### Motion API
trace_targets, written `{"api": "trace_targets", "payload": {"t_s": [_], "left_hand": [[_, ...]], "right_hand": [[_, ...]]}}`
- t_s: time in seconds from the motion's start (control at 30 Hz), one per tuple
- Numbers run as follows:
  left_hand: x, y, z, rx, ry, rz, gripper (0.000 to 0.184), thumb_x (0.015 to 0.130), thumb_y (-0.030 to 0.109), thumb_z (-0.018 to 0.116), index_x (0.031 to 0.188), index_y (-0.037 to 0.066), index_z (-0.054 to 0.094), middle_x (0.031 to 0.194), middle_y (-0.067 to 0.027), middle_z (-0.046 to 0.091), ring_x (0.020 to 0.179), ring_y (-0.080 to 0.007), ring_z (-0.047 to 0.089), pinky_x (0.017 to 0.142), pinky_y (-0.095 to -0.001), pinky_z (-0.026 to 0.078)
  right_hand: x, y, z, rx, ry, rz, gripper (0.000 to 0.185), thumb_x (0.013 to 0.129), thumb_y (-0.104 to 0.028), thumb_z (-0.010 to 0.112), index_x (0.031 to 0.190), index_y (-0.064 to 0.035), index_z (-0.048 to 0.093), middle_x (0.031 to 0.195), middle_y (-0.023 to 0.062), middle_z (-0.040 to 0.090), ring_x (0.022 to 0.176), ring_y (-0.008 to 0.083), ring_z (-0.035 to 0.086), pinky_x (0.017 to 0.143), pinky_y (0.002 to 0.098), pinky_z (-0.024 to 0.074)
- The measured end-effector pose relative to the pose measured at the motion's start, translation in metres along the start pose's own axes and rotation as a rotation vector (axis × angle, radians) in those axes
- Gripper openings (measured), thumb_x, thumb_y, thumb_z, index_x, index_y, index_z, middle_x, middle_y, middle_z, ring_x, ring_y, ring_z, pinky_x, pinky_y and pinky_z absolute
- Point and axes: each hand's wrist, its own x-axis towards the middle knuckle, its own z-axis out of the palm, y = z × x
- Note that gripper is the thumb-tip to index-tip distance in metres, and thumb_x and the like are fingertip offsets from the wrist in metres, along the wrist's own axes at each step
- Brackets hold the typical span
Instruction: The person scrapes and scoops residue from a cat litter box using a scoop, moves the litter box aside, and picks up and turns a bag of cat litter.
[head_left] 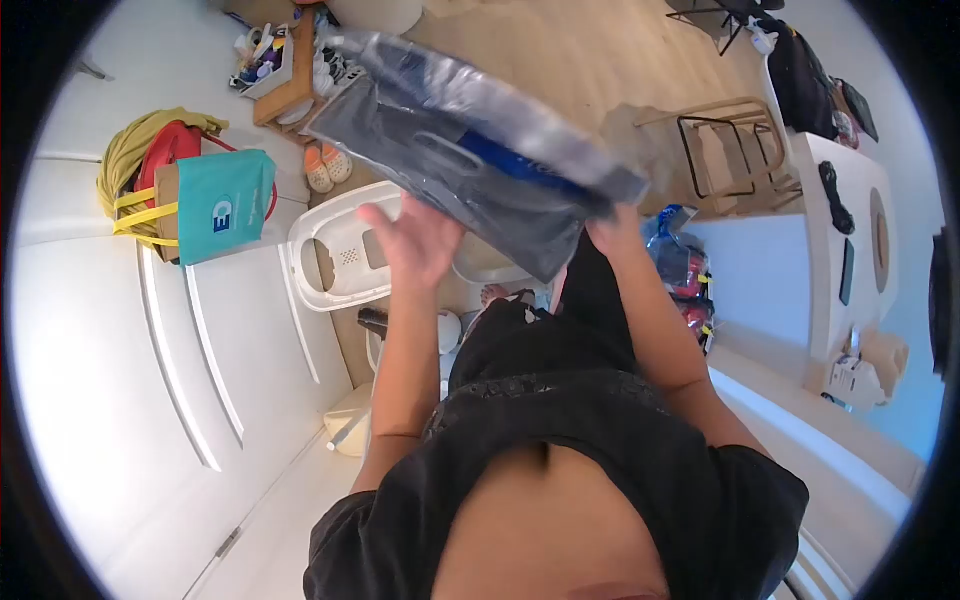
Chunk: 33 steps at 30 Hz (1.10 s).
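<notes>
A large, flat dark grey plastic bag [385, 135] with a handle cutout, a blue printed band and a shiny silvery edge is held up, tilted and partly blurred. My right hand [617, 235] grips its lower right corner, its fingertips partly hidden by the plastic. Beside the bag's lower left edge is my left hand [422, 245], palm up, thumb spread away; some fingertips are hidden by the bag, and whether they touch it I cannot tell. Below my left hand, a white plastic tub [300, 265] with holes lies on the floor.
Left, a teal tote bag [225, 205] hangs with red and yellow bags by white doors. Orange-and-white clogs [320, 168] sit near a wooden shelf [283, 98]. To the right are a wooden chair [765, 130], a white counter [825, 240] and blue-and-red bags [685, 270].
</notes>
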Motion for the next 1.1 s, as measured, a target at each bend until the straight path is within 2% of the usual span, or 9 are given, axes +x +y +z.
{"api": "trace_targets", "payload": {"t_s": [0.03,0.13,0.33,0.4,0.57,0.63,0.73,0.97,1.1], "left_hand": [[-0.008,-0.007,0.01,0.209,0.088,-0.026,0.086,0.069,0.068,0.053,0.128,0.007,0.038,0.125,-0.0096,0.047,0.114,-0.0255,0.044,0.098,-0.0385,0.034],[0.007,-0.002,0.016,0.539,0.17,-0.077,0.089,0.067,0.07,0.052,0.126,0.005,0.04,0.126,-0.0102,0.045,0.114,-0.0261,0.043,0.098,-0.0403,0.035],[0.003,0.007,0.012,0.581,0.231,-0.148,0.065,0.077,0.05,0.06,0.117,0.0,0.045,0.108,-0.0124,0.056,0.096,-0.024,0.056,0.085,-0.0369,0.047],[-0.004,0.004,0.004,0.679,0.321,-0.14,0.042,0.078,0.023,0.064,0.108,-0.003,0.05,0.097,-0.012,0.06,0.085,-0.0237,0.061,0.078,-0.0351,0.05],[-0.029,0.002,0.007,0.767,0.321,-0.216,0.036,0.073,0.005,0.063,0.105,-0.005,0.051,0.093,-0.0144,0.06,0.08,-0.0234,0.062,0.074,-0.0338,0.052],[-0.038,-0.019,0.022,0.903,0.244,-0.24,0.035,0.073,0.003,0.064,0.104,-0.005,0.051,0.093,-0.0137,0.06,0.08,-0.022,0.062,0.075,-0.0331,0.051],[-0.048,-0.075,0.024,0.956,0.1,-0.365,0.037,0.072,0.003,0.065,0.106,-0.003,0.052,0.094,-0.0112,0.061,0.081,-0.0202,0.062,0.075,-0.0323,0.05],[-0.076,-0.157,0.041,1.097,-0.026,-0.584,0.031,0.078,0.01,0.063,0.105,0.0,0.054,0.095,-0.0065,0.061,0.082,-0.0152,0.059,0.075,-0.0284,0.045],[-0.084,-0.175,0.043,1.173,-0.092,-0.789,0.037,0.077,0.011,0.063,0.111,0.001,0.053,0.099,-0.0062,0.062,0.094,-0.018,0.056,0.086,-0.0311,0.039]], "right_hand": [[-0.006,-0.012,0.009,-0.033,-0.017,0.05,0.023,0.074,0.006,0.057,0.092,-0.0073,0.062,0.112,0.0112,0.056,0.101,0.0198,0.054,0.089,0.0332,0.0432],[-0.03,-0.037,0.025,-0.643,-0.218,-0.322,0.03,0.068,0.009,0.055,0.09,-0.0077,0.064,0.118,0.0105,0.053,0.105,0.0228,0.053,0.092,0.0323,0.0406],[-0.078,-0.044,0.026,-1.309,-0.56,-0.56,0.05,0.065,0.003,0.051,0.112,-0.0142,0.056,0.128,0.0056,0.046,0.113,0.0264,0.047,0.09,0.0332,0.0423],[-0.088,-0.043,0.026,-1.302,-0.633,-0.522,0.051,0.067,-0.001,0.053,0.116,-0.016,0.053,0.129,0.0068,0.044,0.113,0.0271,0.047,0.09,0.034,0.0419],[-0.119,-0.042,0.006,-1.112,-0.683,-0.361,0.061,0.073,-0.019,0.065,0.129,-0.0177,0.04,0.132,0.0111,0.04,0.109,0.0253,0.049,0.092,0.0371,0.0392],[-0.123,-0.031,-0.005,-0.163,-0.176,0.21,0.076,0.071,-0.031,0.072,0.133,-0.0131,0.033,0.129,0.0125,0.042,0.107,0.0214,0.049,0.093,0.0388,0.0368],[-0.112,-0.067,-0.02,-0.041,-0.037,0.525,0.07,0.07,-0.026,0.074,0.127,-0.005,0.039,0.121,0.0103,0.049,0.107,0.0183,0.049,0.093,0.0368,0.0363],[-0.173,-0.073,-0.103,-0.001,0.09,0.347,0.051,0.069,-0.013,0.073,0.113,-0.0001,0.05,0.099,0.0101,0.061,0.085,0.0185,0.059,0.079,0.034,0.0466],[-0.217,-0.1,-0.128,-0.052,0.121,0.451,0.058,0.072,-0.013,0.072,0.121,-0.0002,0.044,0.11,0.0112,0.057,0.098,0.0188,0.055,0.089,0.0335,0.0417]]}}
